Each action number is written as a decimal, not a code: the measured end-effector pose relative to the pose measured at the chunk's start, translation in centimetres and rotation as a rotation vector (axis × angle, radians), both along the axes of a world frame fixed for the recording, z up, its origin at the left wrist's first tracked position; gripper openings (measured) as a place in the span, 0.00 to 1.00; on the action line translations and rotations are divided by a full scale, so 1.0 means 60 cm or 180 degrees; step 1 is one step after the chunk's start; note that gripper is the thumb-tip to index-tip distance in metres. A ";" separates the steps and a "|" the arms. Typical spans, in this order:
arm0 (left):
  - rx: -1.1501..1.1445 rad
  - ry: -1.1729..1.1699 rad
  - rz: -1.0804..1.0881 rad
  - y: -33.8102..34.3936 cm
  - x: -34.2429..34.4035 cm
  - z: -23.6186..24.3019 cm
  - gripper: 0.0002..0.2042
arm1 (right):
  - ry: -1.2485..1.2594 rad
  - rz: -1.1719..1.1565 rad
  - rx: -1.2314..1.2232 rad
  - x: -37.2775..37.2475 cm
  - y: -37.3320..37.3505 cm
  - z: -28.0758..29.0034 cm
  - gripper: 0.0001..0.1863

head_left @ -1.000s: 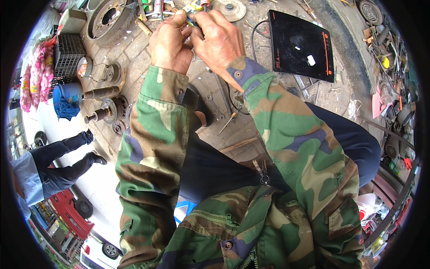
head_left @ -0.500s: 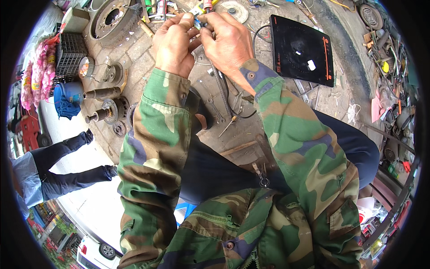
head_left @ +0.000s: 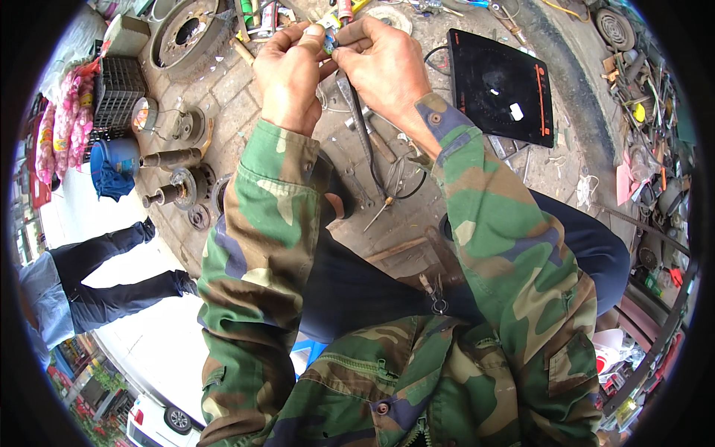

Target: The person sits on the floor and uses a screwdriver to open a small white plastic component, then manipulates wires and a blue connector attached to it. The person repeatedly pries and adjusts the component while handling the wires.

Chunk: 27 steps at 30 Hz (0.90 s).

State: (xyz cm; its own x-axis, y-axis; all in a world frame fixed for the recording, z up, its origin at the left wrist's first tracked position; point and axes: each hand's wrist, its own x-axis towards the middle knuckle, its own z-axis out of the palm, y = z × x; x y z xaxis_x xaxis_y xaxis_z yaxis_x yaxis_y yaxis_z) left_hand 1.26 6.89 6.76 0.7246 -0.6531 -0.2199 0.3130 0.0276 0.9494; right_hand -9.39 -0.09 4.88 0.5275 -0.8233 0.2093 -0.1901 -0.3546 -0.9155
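Both my hands are raised close together at the top middle of the head view. My left hand [head_left: 289, 78] pinches a small blue-green piece [head_left: 330, 40] between thumb and fingertips; its kind is too small to tell. My right hand [head_left: 383, 71] is closed at the other side of that piece, its fingertips touching it. Below my right fingers a black cord [head_left: 360, 123] hangs down and loops toward the right. To the right lies a flat black induction cooker [head_left: 500, 89] with an orange stripe, a black cord at its left side.
On the paving lie a hammer [head_left: 383, 147], a wrench [head_left: 360, 188], a thin screwdriver [head_left: 380, 212] and metal hubs [head_left: 186, 186]. A brake drum [head_left: 190, 33] and blue bucket [head_left: 115, 158] stand left. Scrap parts [head_left: 648, 112] crowd the right edge. Another person's legs [head_left: 112, 261] show far left.
My right hand and forearm have shifted slightly to the right, uncovering more of the hammer. The cord has swung a little. Both hands keep their pinch at the small piece.
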 end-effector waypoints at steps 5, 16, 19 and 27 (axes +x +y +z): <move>0.0038 -0.0055 -0.0014 -0.002 -0.001 0.001 0.12 | -0.0098 0.0070 0.0308 0.004 -0.009 -0.008 0.11; -0.0047 -0.0187 -0.0114 -0.006 0.000 -0.004 0.14 | -0.0145 0.0309 0.0885 0.000 -0.034 -0.024 0.13; 0.0140 -0.0167 -0.0232 -0.003 0.001 -0.002 0.12 | -0.0197 0.0304 0.0909 0.000 -0.032 -0.028 0.17; 0.0057 -0.0078 -0.0372 -0.004 0.001 -0.003 0.12 | -0.0120 0.0086 0.1249 -0.003 -0.030 -0.046 0.23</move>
State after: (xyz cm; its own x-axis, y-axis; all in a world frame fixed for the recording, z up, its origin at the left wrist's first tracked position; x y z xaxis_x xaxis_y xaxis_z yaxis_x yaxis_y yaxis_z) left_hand 1.29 6.65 6.55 0.6492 -0.7295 -0.2153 0.2897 -0.0246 0.9568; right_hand -9.57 -1.91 2.13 0.5480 -0.8306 -0.0990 -0.1491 0.0194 -0.9886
